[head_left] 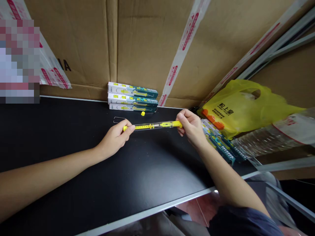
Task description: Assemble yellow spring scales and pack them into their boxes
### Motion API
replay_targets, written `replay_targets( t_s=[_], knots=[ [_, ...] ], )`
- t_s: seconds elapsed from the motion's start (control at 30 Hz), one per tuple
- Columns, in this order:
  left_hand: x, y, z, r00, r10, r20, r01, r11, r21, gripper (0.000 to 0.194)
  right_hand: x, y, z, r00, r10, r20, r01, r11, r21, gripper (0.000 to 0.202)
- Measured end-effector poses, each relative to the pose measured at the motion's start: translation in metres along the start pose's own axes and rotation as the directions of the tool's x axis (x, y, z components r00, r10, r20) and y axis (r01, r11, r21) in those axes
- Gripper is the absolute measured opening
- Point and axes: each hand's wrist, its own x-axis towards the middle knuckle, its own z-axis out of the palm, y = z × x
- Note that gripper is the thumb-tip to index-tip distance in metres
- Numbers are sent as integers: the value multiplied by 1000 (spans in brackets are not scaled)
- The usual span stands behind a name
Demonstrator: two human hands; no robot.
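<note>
Just beyond the tube (pixel 153 126) sit cap (pixel 143 113) and boxes (pixel 133 98).

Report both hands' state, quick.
Left hand: closed, thumb and fingers pinching one end of the clear-and-yellow tube.
Right hand: closed, gripping the tube's other end.

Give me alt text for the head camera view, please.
A person's left hand and right hand hold a clear-and-yellow tube over a black table. Beyond it lie three stacked boxes and a small yellow piece; a yellow bag is at right.
</note>
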Motion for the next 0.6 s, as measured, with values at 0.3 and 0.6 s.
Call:
replay_targets(
  t_s=[0.3,0.6],
  knots=[
    [-1,1,-1,1000,14,-4,-13,997,70,28,-4,-1,9,992,91,86,-90,996,-17,42],
    [0,1,1,1000,13,-17,-14,1000,-23,29,2,-2,-4,984,106,142,-120,988,94,20]
  ],
)
